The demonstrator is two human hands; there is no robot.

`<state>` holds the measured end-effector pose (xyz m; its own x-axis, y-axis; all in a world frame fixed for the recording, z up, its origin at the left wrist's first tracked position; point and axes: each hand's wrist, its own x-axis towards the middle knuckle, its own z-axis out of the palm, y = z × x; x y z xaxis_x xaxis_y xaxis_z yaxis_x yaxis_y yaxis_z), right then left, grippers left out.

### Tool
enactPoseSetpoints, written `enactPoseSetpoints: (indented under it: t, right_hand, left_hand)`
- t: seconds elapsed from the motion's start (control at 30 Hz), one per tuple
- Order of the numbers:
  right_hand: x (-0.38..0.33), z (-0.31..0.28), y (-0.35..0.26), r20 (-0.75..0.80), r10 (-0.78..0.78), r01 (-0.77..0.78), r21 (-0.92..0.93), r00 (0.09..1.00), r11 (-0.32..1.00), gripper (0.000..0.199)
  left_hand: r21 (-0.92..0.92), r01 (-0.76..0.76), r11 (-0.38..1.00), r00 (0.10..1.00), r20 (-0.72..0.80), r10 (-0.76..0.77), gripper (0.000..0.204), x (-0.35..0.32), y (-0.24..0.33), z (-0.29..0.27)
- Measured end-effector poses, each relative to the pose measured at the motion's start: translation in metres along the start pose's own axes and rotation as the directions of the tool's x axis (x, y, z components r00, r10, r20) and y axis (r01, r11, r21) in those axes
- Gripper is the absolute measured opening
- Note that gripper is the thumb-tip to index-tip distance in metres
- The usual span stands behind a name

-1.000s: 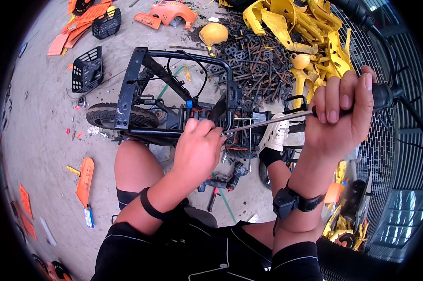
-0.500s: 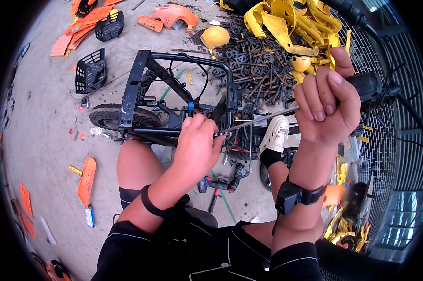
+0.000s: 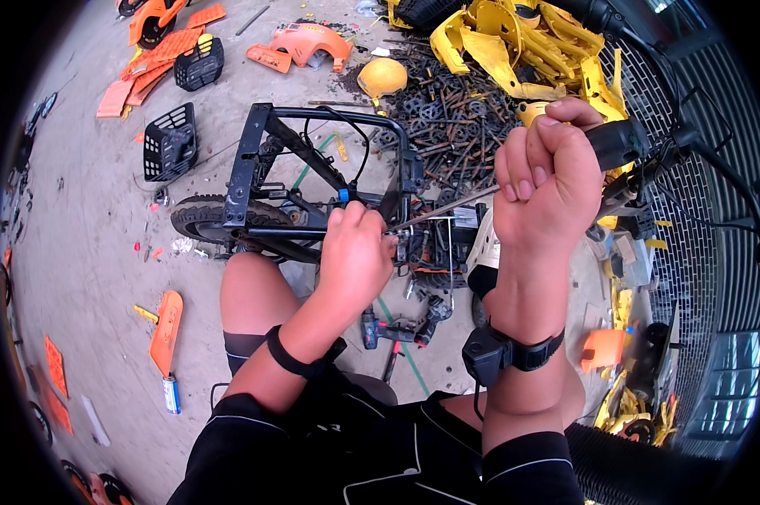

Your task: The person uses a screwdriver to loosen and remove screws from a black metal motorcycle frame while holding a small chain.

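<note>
My right hand (image 3: 548, 181) is closed around the upper end of a long thin metal rod (image 3: 456, 204). The rod slopes down to the left, its lower end beside my left hand (image 3: 355, 257). That hand is curled at the lower tube of a black metal vehicle frame (image 3: 239, 168); what its fingers hold is hidden. A black handlebar grip (image 3: 617, 143) shows just behind my right hand. A fat-treaded black wheel (image 3: 196, 220) is at the frame's left end.
Cordless power tools (image 3: 435, 316) lie on the floor between my legs. Beyond the frame is a heap of dark metal parts (image 3: 456, 126), with yellow plastic panels (image 3: 498, 50) behind. A black basket (image 3: 170, 143), an orange panel (image 3: 168, 324) and a spray can (image 3: 171, 396) lie left.
My right hand has moved left and slightly down with the rod's upper end. The left hand stays at the frame. The whole view has shifted a little.
</note>
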<state>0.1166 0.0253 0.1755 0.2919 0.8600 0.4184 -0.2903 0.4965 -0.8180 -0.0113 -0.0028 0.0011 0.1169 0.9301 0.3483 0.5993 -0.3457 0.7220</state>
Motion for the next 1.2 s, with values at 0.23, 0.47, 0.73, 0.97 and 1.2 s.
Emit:
enactPoseSetpoints:
  t: [0.23,0.47,0.73,0.97,1.2]
  right_hand:
    - [-0.012,0.010,-0.002,-0.110,-0.061,0.052,-0.075,0.992,0.996,0.009]
    - [-0.021,0.018,-0.002,-0.144,-0.110,0.089,-0.146,0.983,0.985,0.007]
    - [-0.028,0.026,-0.002,-0.272,-0.137,0.102,-0.139,0.952,0.985,0.006]
    - [-0.036,0.035,-0.003,-0.309,-0.169,0.098,-0.232,0.936,0.968,0.008]
    - [-0.022,0.017,-0.037,0.200,-0.079,0.082,-0.008,0.977,0.997,0.011]
  left_hand:
    - [0.002,-0.008,1.000,0.999,-0.031,0.008,0.021,-0.001,0.002,0.002]
    - [0.013,-0.002,1.000,0.999,-0.042,0.003,0.020,-0.003,0.003,0.002]
    - [0.060,-0.045,0.997,0.993,-0.105,0.051,0.021,-0.010,0.002,0.009]
    - [0.060,-0.058,0.996,0.993,-0.102,0.064,0.019,-0.013,0.002,0.007]
    - [-0.017,-0.107,0.994,0.993,-0.053,0.106,0.018,-0.013,-0.003,0.003]
